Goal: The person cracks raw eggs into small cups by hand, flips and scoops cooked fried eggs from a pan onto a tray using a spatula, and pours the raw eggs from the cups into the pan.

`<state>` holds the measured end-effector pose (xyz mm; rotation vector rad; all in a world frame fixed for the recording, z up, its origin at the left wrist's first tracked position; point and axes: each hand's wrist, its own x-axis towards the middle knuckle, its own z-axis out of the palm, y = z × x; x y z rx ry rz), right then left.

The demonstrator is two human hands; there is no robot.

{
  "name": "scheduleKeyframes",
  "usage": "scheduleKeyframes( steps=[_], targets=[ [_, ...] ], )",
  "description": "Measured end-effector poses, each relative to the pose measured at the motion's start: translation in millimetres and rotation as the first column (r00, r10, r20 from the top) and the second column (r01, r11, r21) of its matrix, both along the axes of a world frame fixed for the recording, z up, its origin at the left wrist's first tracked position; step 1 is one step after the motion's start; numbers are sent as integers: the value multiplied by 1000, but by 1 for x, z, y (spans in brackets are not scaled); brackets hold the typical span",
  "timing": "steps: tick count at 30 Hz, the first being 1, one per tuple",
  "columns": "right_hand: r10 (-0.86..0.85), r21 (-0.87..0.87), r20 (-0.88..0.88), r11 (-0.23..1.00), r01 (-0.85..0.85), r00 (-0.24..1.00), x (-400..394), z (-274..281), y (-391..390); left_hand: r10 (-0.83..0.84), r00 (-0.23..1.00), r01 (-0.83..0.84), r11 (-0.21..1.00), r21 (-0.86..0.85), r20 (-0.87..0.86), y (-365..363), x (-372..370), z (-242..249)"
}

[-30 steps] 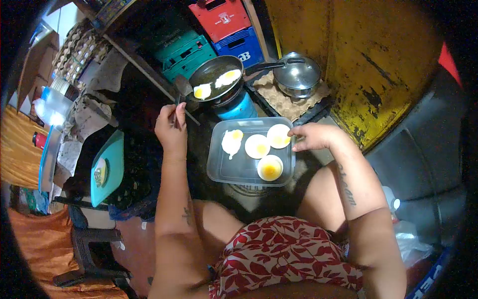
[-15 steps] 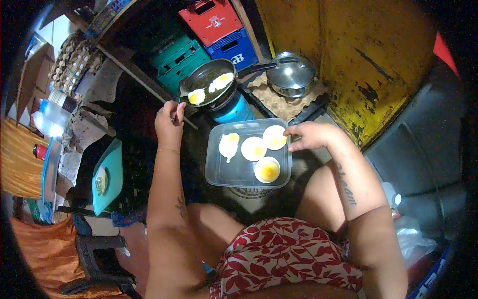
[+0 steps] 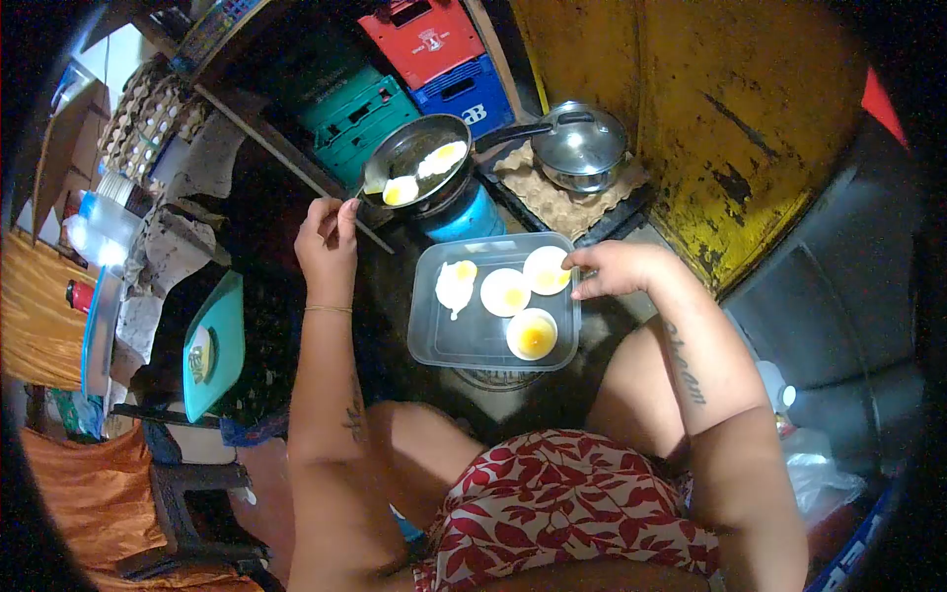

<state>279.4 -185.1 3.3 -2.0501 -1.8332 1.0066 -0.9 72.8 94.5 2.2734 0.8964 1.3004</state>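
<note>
My left hand (image 3: 328,237) is closed around the handle of a spatula (image 3: 374,184), whose blade reaches into the left side of a frying pan (image 3: 406,148). Beside the blade lies one fried egg (image 3: 401,191); another fried egg (image 3: 442,158) sits farther right in the oil. My right hand (image 3: 617,270) grips the right rim of a clear plastic container (image 3: 449,345). Inside it are several fried eggs, among them a ragged-edged egg (image 3: 456,288) at the left and a round egg (image 3: 532,333) at the lower right.
The pan stands on a blue-sided stove (image 3: 469,215). A lidded steel pot (image 3: 580,148) rests on an egg-carton sheet to the right. Red (image 3: 424,41), blue and green crates are stacked behind. Egg trays (image 3: 148,118) and a teal tray (image 3: 212,350) are at left.
The spatula blade has shifted slightly right at the pan's left side, and the nearer egg has slid a little right. My left hand has tilted; my right hand keeps its grip on the container.
</note>
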Motion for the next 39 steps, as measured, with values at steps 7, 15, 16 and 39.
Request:
scheduleKeyframes(
  steps=[7,15,16,39],
  targets=[
    [-10,-1,12,1000,10,1000,0,0,-1,-58,998,61,994,88,-36,-21,-18,16],
    [-3,2,17,1000,3,1000,2,-5,-1,-191,948,221,971,96,-256,-41,-43,44],
    [-3,3,17,1000,3,1000,2,-7,0,-221,927,273,952,141,-303,-38,-43,45],
    [-38,-26,23,999,39,999,0,4,-4,-63,958,187,879,439,-281,-1,-38,17]
  ],
)
